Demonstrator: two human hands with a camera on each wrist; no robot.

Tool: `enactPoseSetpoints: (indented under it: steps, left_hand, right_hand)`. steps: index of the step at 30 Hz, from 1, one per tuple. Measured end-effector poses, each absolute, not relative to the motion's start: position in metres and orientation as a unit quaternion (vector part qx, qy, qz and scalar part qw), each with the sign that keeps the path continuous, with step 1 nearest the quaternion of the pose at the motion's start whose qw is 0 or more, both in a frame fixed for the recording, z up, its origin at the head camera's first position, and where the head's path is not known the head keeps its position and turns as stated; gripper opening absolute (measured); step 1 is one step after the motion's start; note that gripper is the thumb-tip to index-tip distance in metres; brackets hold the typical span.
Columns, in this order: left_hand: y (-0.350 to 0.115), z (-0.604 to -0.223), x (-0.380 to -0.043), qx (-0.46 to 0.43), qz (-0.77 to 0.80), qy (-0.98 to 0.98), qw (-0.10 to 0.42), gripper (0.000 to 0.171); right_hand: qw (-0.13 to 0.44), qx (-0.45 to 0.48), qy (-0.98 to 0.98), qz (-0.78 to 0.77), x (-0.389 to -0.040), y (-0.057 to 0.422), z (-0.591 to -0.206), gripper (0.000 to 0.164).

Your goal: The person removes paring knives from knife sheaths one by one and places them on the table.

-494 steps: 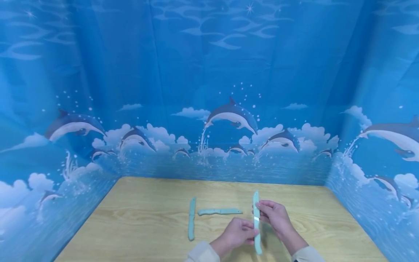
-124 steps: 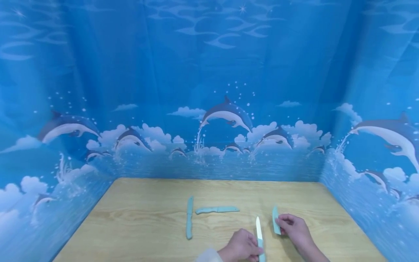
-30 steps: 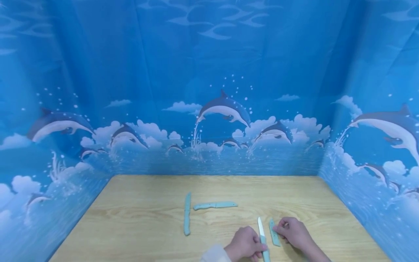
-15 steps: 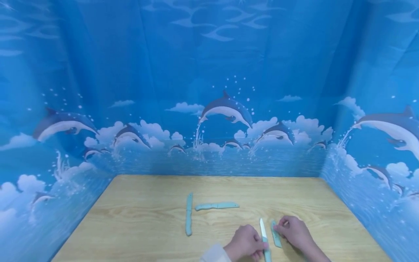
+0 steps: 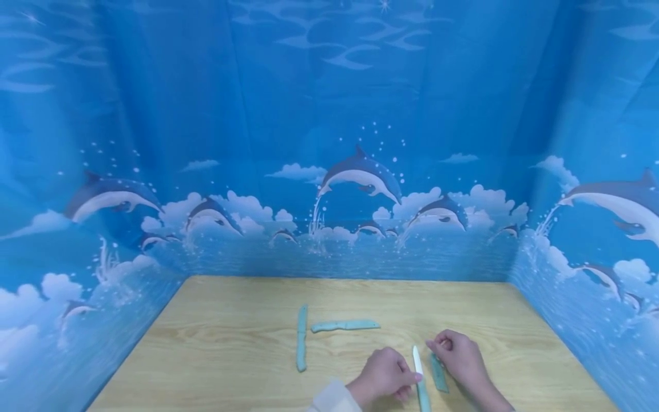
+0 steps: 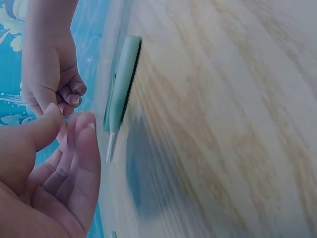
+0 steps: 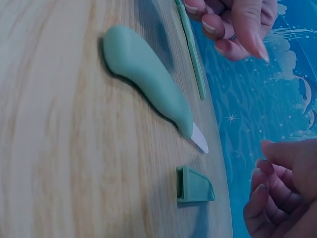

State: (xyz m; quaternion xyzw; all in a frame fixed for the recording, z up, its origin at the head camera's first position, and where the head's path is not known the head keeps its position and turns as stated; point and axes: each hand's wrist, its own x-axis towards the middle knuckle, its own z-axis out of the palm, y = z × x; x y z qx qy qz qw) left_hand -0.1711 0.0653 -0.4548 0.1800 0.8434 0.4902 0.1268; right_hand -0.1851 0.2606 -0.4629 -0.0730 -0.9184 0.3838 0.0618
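A small knife [image 5: 421, 383] with a mint-green handle and bare white blade lies on the table, its handle nearest me in the head view. Just right of it rests its green sheath [image 5: 439, 373], the open end showing in the right wrist view [image 7: 195, 186]. My left hand [image 5: 386, 375] hovers over the knife, fingers loosely bent and holding nothing; the left wrist view shows the knife handle [image 6: 124, 84] apart from the fingers. My right hand [image 5: 460, 355] is raised above the sheath, loosely curled around nothing.
Two more mint-green knives in their sheaths lie on the wooden table [image 5: 231, 343]: one upright in view [image 5: 301, 339], one crosswise [image 5: 346, 325]. A blue dolphin-print curtain [image 5: 309, 114] rises at the table's back and sides.
Seconds ago the left hand held the knife and the right the sheath, drawn apart. Both now lie on the table, let go, with the hands lifted slightly off them.
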Motion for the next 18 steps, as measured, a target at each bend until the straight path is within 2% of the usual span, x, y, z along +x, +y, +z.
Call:
enactPoseSetpoints:
  steps: [18]
  left_hand:
    - [0.053,-0.456,-0.178,0.157,0.498,0.843,0.131,0.018]
  right_hand:
    - [0.089,-0.055,-0.912,0.395,-0.188,0.249,-0.461,0.014]
